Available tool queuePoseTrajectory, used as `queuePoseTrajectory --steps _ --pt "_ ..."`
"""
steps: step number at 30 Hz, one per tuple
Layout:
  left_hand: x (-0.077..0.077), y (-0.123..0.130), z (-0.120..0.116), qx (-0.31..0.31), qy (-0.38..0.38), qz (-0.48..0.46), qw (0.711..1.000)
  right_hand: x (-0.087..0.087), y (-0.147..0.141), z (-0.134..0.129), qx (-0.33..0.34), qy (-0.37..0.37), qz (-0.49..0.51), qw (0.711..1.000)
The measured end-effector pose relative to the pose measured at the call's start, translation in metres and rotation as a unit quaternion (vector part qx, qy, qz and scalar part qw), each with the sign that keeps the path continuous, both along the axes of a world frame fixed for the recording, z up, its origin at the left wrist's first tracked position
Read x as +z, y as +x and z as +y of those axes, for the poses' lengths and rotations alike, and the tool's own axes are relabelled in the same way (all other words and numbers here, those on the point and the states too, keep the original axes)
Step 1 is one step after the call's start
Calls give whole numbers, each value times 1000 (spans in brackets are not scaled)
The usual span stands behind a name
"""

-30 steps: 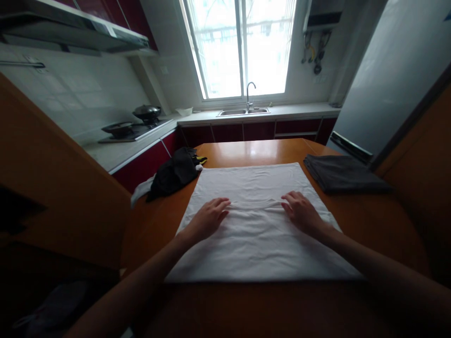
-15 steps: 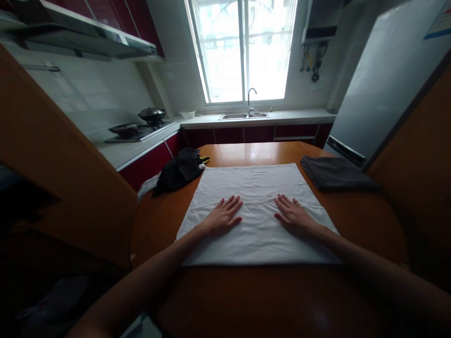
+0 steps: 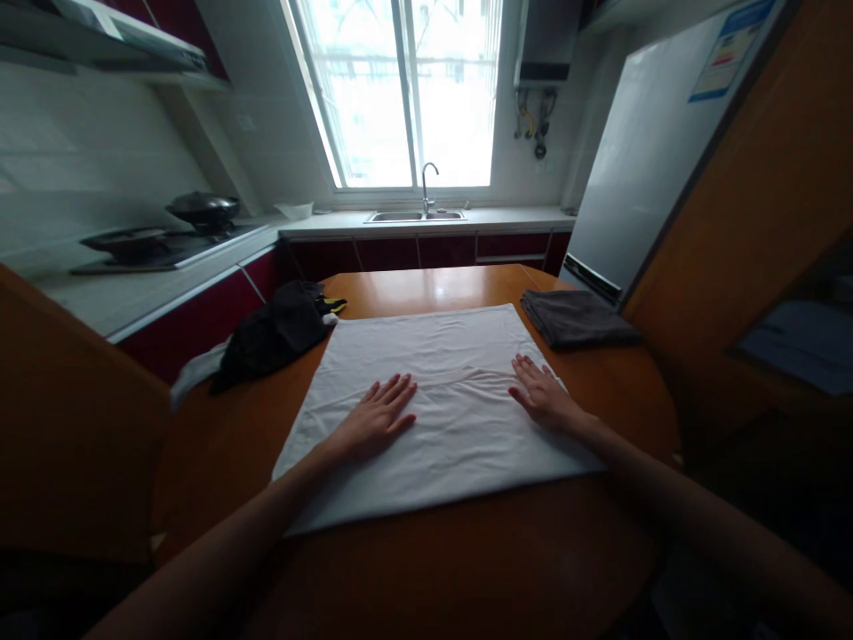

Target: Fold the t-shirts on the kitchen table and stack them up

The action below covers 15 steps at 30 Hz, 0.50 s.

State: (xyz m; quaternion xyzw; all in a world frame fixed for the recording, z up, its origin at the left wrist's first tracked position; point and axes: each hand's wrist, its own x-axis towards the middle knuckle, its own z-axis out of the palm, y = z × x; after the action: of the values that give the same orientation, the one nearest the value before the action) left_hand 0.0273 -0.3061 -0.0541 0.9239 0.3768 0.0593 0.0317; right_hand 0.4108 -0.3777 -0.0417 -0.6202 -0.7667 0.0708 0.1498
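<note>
1. Grip first: my left hand (image 3: pixel 374 418) is flat, palm down, fingers fanned out, pressing nothing more than the left half of the white cloth (image 3: pixel 440 458).
2. Same deal with my right hand (image 3: pixel 547 402): flattened out, thumb away from the fingers, lying on the cloth near its right edge. A wrinkled ridge of fabric runs between the two.
3. Far left, there's a lidded pan (image 3: pixel 203 209) up on the cooktop (image 3: pixel 174 260).
4. Left side of the table (image 3: pixel 426 286) has a black bundle (image 3: pixel 280 322) with a bit of yellow at its far end. It's right by the cloth's far left corner.
5. The white cloth itself is spread across the middle of the table, kinda rumpled, near edge at a slant.
6. Far side, middle: faucet (image 3: pixel 425 187) under the window (image 3: pixel 400 98).
7. On the right, a dark grey cloth (image 3: pixel 577 318) sits folded on the table, with the fridge (image 3: pixel 640 160) beyond it.
</note>
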Motion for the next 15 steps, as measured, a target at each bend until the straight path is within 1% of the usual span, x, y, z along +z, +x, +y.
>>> queuePoseTrajectory --steps 2,3,5,7,9,11,13,15 --pt "5 3 -4 3 -19 -8 1000 -8 7 0 -2 9 -10 1000" --pt "9 3 -5 4 -33 -19 999 -11 11 2 -2 31 -7 999" --pt "21 -4 -2 1 -65 -65 996 -17 20 7 -13 102 15 995" --pt "37 -22 4 24 -81 -138 987 -19 33 15 -28 167 45 985" --pt "53 -51 11 93 -72 -206 971 -20 51 23 -60 207 61 975" --pt "65 -84 15 187 -50 -234 953 -22 71 27 -81 188 51 977" --pt "70 -111 15 255 -53 -221 940 -25 88 28 -95 159 63 981" --pt "69 -127 12 278 -95 -201 935 -28 99 28 -92 139 92 982"
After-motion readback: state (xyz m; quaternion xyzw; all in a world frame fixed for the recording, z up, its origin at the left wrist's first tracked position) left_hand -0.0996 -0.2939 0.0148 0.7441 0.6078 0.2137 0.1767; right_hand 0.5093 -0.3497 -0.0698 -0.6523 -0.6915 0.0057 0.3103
